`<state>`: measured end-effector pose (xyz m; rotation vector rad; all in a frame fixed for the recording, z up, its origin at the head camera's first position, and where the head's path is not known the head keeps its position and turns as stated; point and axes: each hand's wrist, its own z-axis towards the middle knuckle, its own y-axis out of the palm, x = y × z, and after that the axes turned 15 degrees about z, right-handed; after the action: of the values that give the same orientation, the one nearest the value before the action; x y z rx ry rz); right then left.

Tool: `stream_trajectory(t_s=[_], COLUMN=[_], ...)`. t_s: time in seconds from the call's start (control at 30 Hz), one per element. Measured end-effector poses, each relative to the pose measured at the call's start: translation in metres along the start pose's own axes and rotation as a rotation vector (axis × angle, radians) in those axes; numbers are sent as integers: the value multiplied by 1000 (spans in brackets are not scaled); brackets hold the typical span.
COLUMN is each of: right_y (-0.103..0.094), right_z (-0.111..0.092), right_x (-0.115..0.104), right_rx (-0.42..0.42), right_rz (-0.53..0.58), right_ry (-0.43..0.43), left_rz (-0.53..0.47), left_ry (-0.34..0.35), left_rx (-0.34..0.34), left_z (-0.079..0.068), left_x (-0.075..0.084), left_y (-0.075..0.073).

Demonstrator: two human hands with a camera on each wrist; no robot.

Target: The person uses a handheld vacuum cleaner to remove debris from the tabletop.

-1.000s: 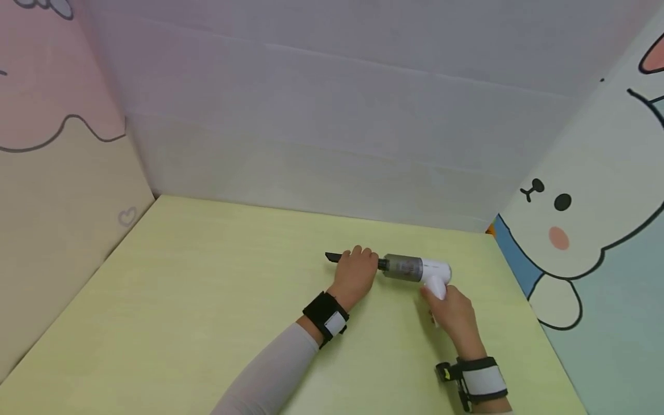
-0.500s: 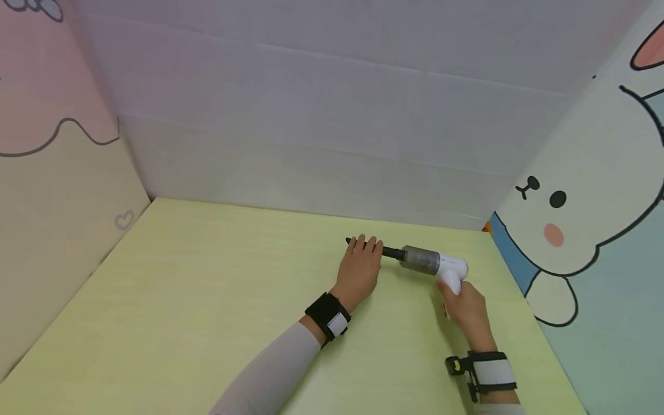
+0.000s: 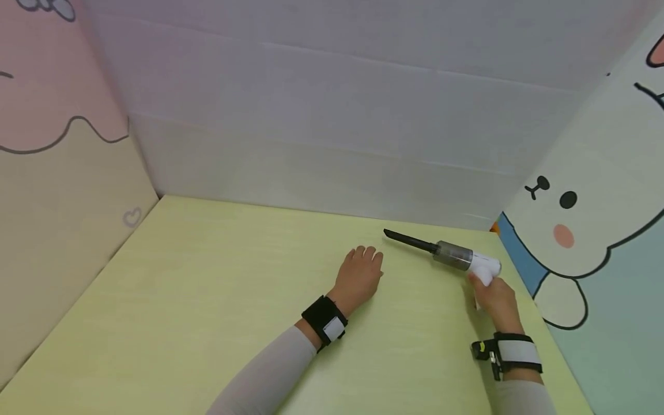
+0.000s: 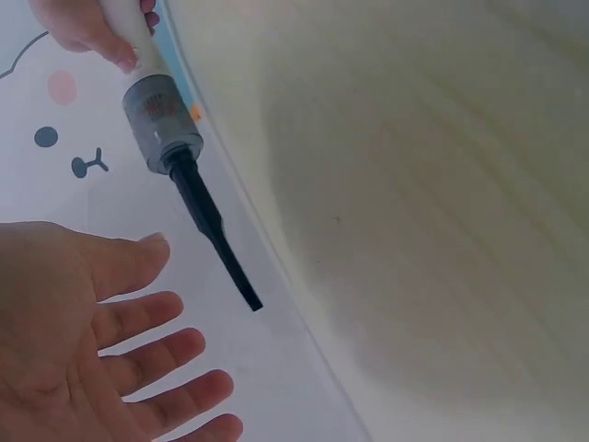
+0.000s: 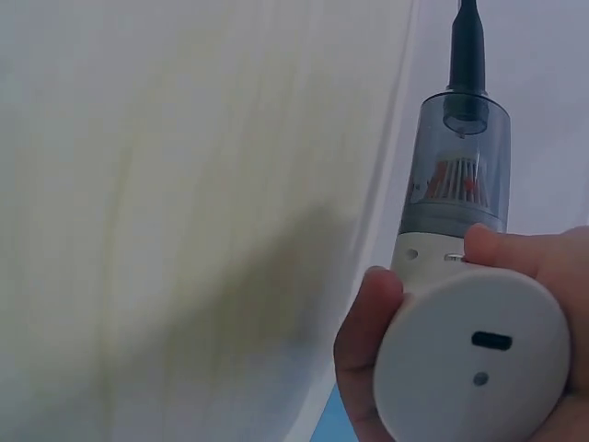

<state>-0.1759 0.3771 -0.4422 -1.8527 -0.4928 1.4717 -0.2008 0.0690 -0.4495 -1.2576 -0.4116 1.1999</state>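
My right hand point(image 3: 497, 301) grips the white handle of a handheld vacuum cleaner point(image 3: 483, 266). Its clear dust cup point(image 5: 457, 166) and long black crevice nozzle point(image 3: 411, 240) point to the left, held over the table. The right wrist view shows the handle's round base, with fingers and thumb wrapped about it. To the left of the nozzle, my left hand point(image 3: 358, 278) is apart from the vacuum and holds nothing. Its fingers point(image 4: 152, 361) are spread and relaxed in the left wrist view.
The pale yellow table point(image 3: 207, 300) meets a white back wall point(image 3: 311, 144). A cartoon-printed panel point(image 3: 596, 202) rises close to the right of the vacuum, and a pink and cream panel point(image 3: 67, 190) stands along the left edge. Both wrists wear black straps.
My left hand has let go of the black nozzle and stayed near its place. My right hand has moved right with the vacuum, pulling the nozzle clear of the left fingers.
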Motion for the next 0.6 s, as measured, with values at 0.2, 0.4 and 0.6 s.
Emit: stream_trajectory(t_s=[0.2,0.4,0.6], right_y=[-2,-13,-22], right_z=[10,19,15], right_x=[14,10,15], right_rx=[-11,-54,-40], right_rz=[-29,-108,-235], right_ry=[8,41,159], left_rz=[22,10,-34], left_ry=[31,36,62], left_rx=[44,33,-17], left_z=[-8,-14,-20], left_x=[-6,-16,-22], left_y=[-6,-12,-18])
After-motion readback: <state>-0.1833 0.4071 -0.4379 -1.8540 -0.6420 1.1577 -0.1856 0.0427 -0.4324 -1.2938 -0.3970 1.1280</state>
